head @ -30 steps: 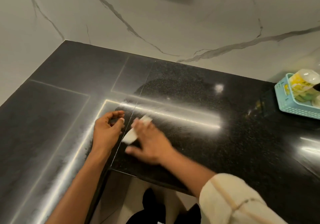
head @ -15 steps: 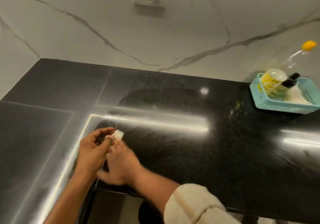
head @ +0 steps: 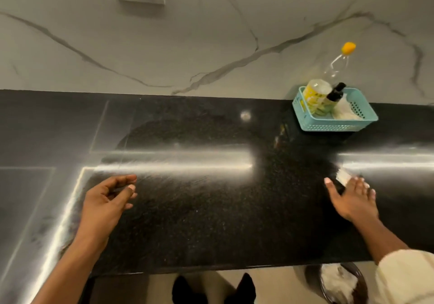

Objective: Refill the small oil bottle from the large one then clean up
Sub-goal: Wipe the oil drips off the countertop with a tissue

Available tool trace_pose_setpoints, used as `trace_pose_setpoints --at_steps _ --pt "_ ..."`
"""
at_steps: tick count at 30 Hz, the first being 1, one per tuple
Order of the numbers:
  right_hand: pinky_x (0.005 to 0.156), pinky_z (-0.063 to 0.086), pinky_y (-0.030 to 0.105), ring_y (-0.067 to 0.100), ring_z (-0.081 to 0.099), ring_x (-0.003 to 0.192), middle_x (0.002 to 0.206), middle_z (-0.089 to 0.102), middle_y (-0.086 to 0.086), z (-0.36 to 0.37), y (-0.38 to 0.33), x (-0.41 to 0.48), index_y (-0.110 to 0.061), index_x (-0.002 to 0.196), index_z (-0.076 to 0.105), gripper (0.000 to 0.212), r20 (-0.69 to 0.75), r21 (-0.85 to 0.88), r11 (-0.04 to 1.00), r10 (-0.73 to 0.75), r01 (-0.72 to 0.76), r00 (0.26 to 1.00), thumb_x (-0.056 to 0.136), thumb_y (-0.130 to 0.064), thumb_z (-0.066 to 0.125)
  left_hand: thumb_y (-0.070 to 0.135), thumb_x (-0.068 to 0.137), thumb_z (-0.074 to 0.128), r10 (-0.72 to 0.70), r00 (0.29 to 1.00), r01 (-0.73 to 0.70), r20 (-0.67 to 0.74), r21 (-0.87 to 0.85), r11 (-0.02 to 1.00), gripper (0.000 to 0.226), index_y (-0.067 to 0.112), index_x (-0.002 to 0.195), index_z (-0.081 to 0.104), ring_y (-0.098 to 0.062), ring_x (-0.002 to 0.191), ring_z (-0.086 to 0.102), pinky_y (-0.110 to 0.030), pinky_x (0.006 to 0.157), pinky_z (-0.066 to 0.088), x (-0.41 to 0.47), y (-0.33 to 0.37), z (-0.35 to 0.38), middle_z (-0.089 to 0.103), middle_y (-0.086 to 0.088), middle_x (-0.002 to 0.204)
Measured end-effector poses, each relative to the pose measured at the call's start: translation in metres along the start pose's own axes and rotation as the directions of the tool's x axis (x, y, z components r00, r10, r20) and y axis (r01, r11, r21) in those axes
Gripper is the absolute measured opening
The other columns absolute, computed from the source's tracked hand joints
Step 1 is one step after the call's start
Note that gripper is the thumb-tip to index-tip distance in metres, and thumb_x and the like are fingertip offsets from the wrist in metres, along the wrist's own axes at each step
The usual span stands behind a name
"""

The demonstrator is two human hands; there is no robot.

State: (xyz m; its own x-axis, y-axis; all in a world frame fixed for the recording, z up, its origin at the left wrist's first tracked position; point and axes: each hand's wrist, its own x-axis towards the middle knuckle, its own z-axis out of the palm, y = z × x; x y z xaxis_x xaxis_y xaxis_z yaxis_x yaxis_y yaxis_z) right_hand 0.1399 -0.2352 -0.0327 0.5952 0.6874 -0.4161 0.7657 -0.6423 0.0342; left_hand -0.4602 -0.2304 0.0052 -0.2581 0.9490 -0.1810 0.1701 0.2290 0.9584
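Pressing white tissue (head: pixel 343 176) flat under spread right hand (head: pixel 352 198) on dark surface (head: pixel 211 209); tissue light, soft, probably greasy: pinch exposed edge. Left hand (head: pixel 108 200) loosely curled, empty.

black counter (head: pixel 211 221), teal basket (head: pixel 328 125)

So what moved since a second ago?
The right hand slid the white wipe across the counter to the right, away from the left hand, which it had been beside. The left hand stayed at the left, loosely curled and empty. The blue basket stayed at the back of the counter.
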Motion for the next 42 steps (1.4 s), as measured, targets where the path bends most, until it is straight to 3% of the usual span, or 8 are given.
trace_pose_setpoints --at_steps 3,7,12,16,25,31,36,42 --pt "0.132 0.010 0.050 0.039 0.017 0.160 0.172 0.016 0.027 0.009 -0.035 -0.010 0.006 0.163 0.014 0.159 -0.047 0.154 0.985 0.085 -0.077 0.995 0.054 -0.104 -0.022 -0.003 0.102 0.065 -0.018 1.000 0.018 0.015 0.001 1.000 0.025 0.011 0.119 0.076 -0.018 0.084 0.074 -0.013 0.063 0.061 0.003 -0.006 0.009 0.080 0.001 0.088" --pt "0.132 0.009 0.050 0.042 0.011 0.161 0.174 0.011 0.024 0.044 -0.174 -0.094 0.001 0.165 0.009 0.135 -0.083 0.161 0.932 -0.315 0.325 0.945 0.077 -0.101 0.012 -0.002 0.102 0.064 0.009 0.998 -0.008 0.060 -0.017 1.000 0.028 0.021 0.110 0.077 -0.013 0.080 0.076 -0.013 0.064 0.061 0.002 -0.001 0.019 0.082 0.013 0.086" --pt "0.132 0.002 0.048 0.034 -0.012 0.162 0.176 0.002 0.016 0.134 -0.292 -0.279 -0.006 0.167 0.004 0.119 0.040 0.101 0.485 -0.874 0.868 0.484 0.089 -0.088 0.042 0.000 0.102 0.065 0.047 0.993 -0.047 0.105 -0.006 0.999 0.027 0.020 0.113 0.079 -0.005 0.081 0.077 -0.013 0.063 0.061 0.002 0.012 0.040 0.080 -0.003 0.106" --pt "0.132 0.007 0.040 0.031 -0.020 0.160 0.175 0.019 -0.004 0.162 -0.281 -0.300 -0.022 0.166 0.025 0.081 0.025 -0.131 0.324 -0.944 0.937 0.330 0.101 -0.062 0.051 0.005 0.102 0.067 0.098 0.984 -0.102 0.150 0.017 0.995 0.025 0.019 0.121 0.078 -0.016 0.091 0.078 -0.012 0.069 0.061 0.000 0.032 0.058 0.080 0.000 0.111" --pt "0.131 0.014 0.052 0.031 0.014 0.162 0.173 0.020 0.018 0.035 0.053 -0.059 -0.004 0.165 0.018 0.130 -0.078 0.046 0.998 -0.048 0.052 0.996 0.079 -0.099 0.000 0.004 0.102 0.065 0.087 0.969 -0.091 0.232 0.010 0.996 0.029 0.022 0.122 0.076 -0.025 0.103 0.076 -0.015 0.070 0.064 0.002 0.037 0.099 0.077 0.001 0.120" --pt "0.132 -0.003 0.047 0.031 -0.005 0.163 0.175 -0.005 0.021 -0.006 0.062 -0.010 0.001 0.165 -0.003 0.154 0.100 0.278 0.945 0.152 -0.175 0.983 0.057 -0.108 -0.008 0.004 0.102 0.066 0.074 0.965 -0.080 0.253 0.012 0.997 0.028 0.024 0.119 0.077 -0.027 0.102 0.077 -0.016 0.070 0.064 -0.007 0.032 0.114 0.079 0.005 0.118" --pt "0.133 0.003 0.047 0.037 0.003 0.163 0.174 -0.003 0.025 0.020 -0.092 -0.043 0.003 0.165 -0.002 0.130 -0.049 0.129 0.963 -0.233 0.238 0.971 0.084 -0.097 0.019 0.005 0.102 0.066 0.057 0.952 -0.071 0.300 0.035 0.997 0.028 0.025 0.118 0.076 -0.021 0.103 0.077 -0.018 0.072 0.065 -0.014 0.039 0.140 0.077 0.004 0.121" --pt "0.132 -0.001 0.041 0.015 -0.019 0.162 0.176 -0.017 -0.001 0.096 -0.058 -0.205 -0.018 0.168 -0.006 0.118 0.019 0.132 0.700 -0.709 0.702 0.705 0.086 -0.096 0.028 0.005 0.102 0.066 0.065 0.948 -0.071 0.312 0.007 0.997 0.028 0.023 0.121 0.076 -0.021 0.102 0.078 -0.029 0.077 0.067 -0.006 0.053 0.176 0.077 0.006 0.123"
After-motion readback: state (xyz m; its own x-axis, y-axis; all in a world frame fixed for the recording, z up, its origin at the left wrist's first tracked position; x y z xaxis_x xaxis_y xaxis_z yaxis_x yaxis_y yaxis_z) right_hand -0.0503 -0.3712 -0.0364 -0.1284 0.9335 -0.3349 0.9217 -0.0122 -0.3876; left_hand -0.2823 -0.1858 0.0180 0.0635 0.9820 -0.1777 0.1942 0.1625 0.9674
